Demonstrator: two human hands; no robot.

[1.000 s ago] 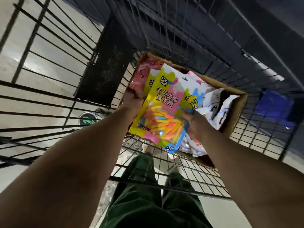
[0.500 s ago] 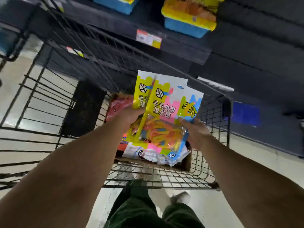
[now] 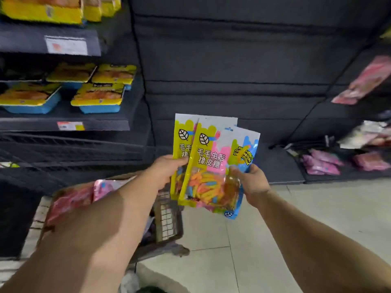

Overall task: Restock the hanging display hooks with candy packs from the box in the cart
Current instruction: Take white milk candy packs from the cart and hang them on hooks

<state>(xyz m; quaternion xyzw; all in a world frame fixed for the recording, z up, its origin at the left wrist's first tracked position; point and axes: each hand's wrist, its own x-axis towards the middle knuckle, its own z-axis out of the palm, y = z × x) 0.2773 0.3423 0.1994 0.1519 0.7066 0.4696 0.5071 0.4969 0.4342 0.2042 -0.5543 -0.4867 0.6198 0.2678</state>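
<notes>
left hand (image 3: 163, 172) grip and right hand (image 3: 252, 181) grip both grasping fanned candy packs (image 3: 211, 166), upright before dark shelving (image 3: 232, 70)

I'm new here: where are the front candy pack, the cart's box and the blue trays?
front candy pack (image 3: 211, 157), head view, printed front
box (image 3: 63, 195), head view, cardboard rim
blue trays (image 3: 99, 108), head view, tray wall

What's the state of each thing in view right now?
left hand: grips the gummy candy packs at their left edge
right hand: grips the packs' right side
gummy candy packs: fanned, upright, held in the air before the dark shelving
cardboard box: open, in the cart, pink packs inside
</notes>
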